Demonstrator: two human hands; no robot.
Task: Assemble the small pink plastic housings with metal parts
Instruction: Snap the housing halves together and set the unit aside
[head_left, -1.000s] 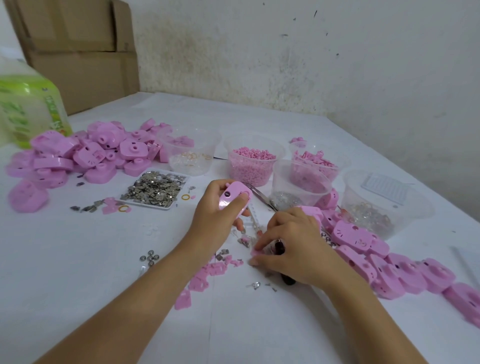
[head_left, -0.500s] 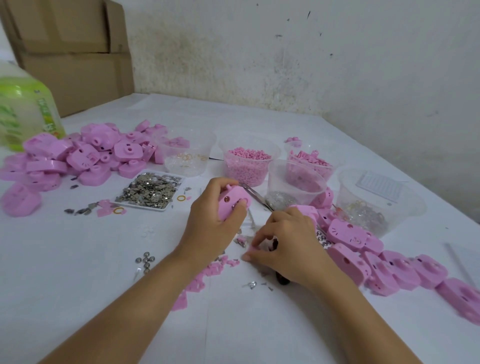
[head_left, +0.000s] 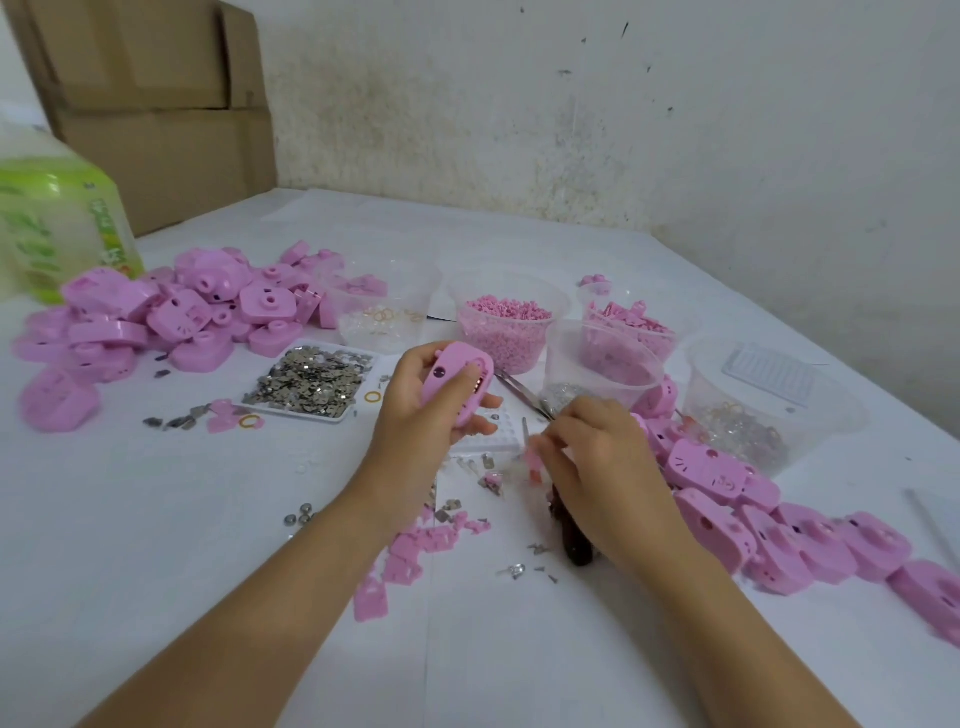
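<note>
Pink housing (head_left: 457, 382) lifted higher in left hand (head_left: 421, 421), right hand (head_left: 597, 462) now off table

A tabletop (head_left: 130, 519) carries a heap of housings (head_left: 156, 317) at far left, with a tray of metal parts (head_left: 311, 383) just in front and to its right. Behind the hands stands a row of tubs (head_left: 506, 317); a second line of housings (head_left: 779, 535) runs along the right. Cardboard boxes (head_left: 156, 104) and a jug (head_left: 57, 228) sit at the back left.
</note>
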